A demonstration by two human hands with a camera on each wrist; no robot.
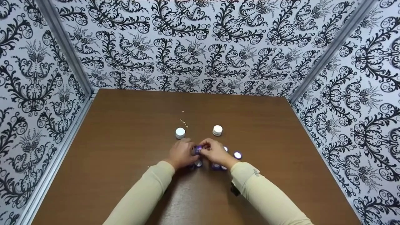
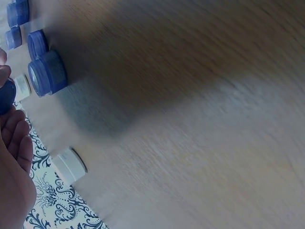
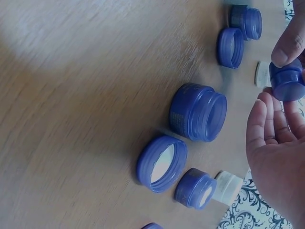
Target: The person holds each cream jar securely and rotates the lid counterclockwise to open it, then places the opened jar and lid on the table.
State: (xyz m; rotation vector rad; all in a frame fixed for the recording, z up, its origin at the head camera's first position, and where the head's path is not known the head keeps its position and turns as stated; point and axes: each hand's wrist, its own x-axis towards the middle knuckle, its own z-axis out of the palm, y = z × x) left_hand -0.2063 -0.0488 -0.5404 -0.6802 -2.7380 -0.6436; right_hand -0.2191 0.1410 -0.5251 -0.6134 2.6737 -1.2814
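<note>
Between both hands is a small purple jar [image 1: 198, 149], held just above the wooden table. My left hand [image 1: 182, 153] grips its left side, and the thumb shows on it in the right wrist view. From the other side my right hand [image 1: 215, 152] pinches the jar with its fingertips. Below the hands stand an open purple jar [image 3: 198, 112] and, leaning close by it, a purple screw lid [image 3: 162, 164] with a white liner. Another small purple jar [image 3: 195, 188] with white inside is near that lid. A second open jar [image 3: 245, 21] has a lid [image 3: 231, 47] beside it.
Two white jars stand beyond the hands, one at the left [image 1: 180, 132] and one at the right [image 1: 217, 130]. A purple lid [image 1: 237, 155] lies to the right of the right hand. Patterned wall panels [image 1: 193, 47] enclose the brown table [image 1: 125, 125].
</note>
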